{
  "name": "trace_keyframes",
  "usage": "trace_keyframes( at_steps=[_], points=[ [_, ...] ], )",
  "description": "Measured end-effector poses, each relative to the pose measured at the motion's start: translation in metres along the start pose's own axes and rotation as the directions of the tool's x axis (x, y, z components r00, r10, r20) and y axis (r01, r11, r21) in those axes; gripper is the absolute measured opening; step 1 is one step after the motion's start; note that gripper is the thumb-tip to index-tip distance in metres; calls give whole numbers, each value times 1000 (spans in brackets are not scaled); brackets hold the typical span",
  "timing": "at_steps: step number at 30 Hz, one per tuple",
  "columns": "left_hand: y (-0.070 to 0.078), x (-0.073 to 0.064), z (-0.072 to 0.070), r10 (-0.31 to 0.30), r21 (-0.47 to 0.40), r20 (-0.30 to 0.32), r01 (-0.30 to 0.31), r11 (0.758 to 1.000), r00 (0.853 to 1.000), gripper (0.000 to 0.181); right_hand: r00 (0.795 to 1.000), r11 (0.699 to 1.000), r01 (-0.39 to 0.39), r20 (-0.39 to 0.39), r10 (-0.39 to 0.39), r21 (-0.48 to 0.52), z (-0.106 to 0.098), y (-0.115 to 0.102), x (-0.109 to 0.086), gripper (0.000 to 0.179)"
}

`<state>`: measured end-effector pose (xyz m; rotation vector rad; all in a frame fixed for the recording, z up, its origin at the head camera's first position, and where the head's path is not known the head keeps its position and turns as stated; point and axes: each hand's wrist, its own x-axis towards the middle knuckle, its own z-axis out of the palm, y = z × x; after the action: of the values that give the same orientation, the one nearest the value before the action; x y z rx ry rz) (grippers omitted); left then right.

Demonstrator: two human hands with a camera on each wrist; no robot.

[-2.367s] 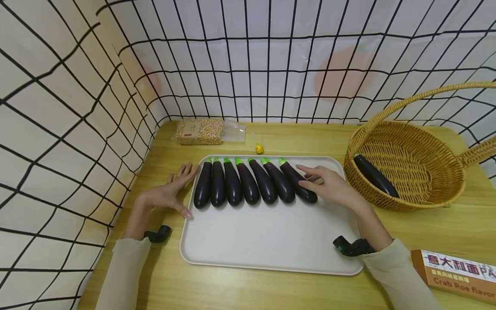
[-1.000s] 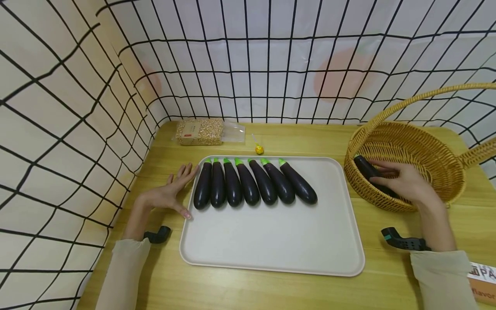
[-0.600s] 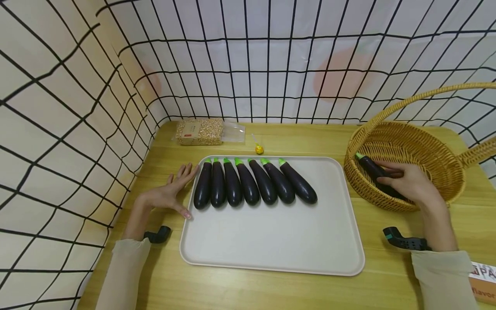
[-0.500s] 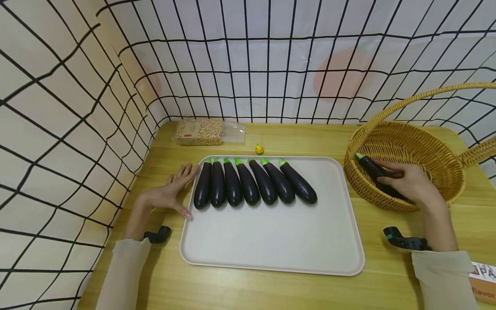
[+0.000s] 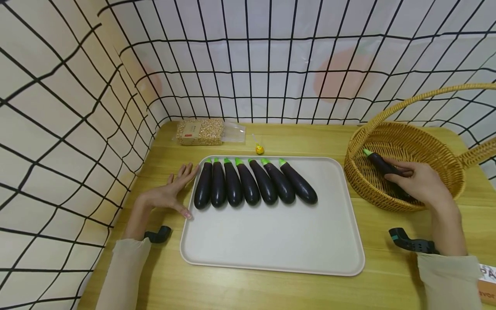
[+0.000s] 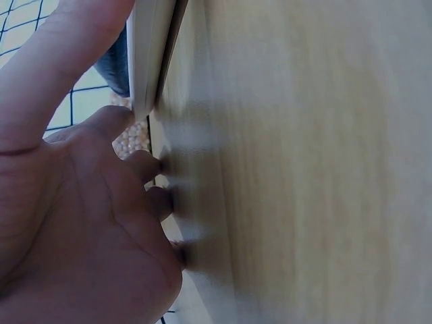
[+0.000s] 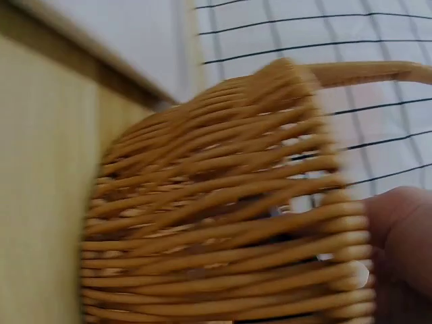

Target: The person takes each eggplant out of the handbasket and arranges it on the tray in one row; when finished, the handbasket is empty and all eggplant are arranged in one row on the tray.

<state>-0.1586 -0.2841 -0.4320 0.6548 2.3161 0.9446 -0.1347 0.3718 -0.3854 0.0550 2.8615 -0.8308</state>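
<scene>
My right hand (image 5: pixel 422 183) reaches into the wicker basket (image 5: pixel 362 189) and grips an eggplant (image 5: pixel 381 164) between thumb and fingers, its green stem end pointing up and left. In the right wrist view the woven basket wall (image 7: pixel 223 223) hides most of that hand, leaving part of the thumb side in sight. Several more eggplants (image 5: pixel 246 183) lie side by side along the far half of a white tray (image 5: pixel 271 241). My left hand (image 5: pixel 166 193) rests with spread fingers at the tray's left edge, the thumb on the rim; the left wrist view shows its fingertips down on the table.
Behind the tray lie a bag of grains (image 5: pixel 201 131) and a yellow-wrapped lollipop (image 5: pixel 259 149). A pasta box (image 5: pixel 487 286), partly covered by the right sleeve, sits at the lower right. A black wire grid (image 5: pixel 267 64) borders the table at the back and left.
My right hand has left the rightmost eggplant on the tray, entered the basket and gripped the eggplant there, shifting it rightward so its green end shows. The left hand has stayed in place.
</scene>
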Motion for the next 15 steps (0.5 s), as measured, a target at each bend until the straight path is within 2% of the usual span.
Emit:
trace_keyframes(
  at_steps=[4,7,11,15],
  points=[
    [1,0,0,0,2,1,0,1000,1000,147,997,1000,-6,-72,8,31,-11,-9,-13,59],
    [1,0,0,2,4,1,-2,1000,1000,147,996,1000,1,-92,1,24,-20,-19,-26,60],
    [2,0,0,16,1,2,-16,1000,1000,147,997,999,32,-66,-34,-24,-28,-29,-43,59],
    [0,0,0,19,2,3,-19,1000,1000,147,998,995,55,24,-54,-86,-33,-38,-58,59]
  ],
)
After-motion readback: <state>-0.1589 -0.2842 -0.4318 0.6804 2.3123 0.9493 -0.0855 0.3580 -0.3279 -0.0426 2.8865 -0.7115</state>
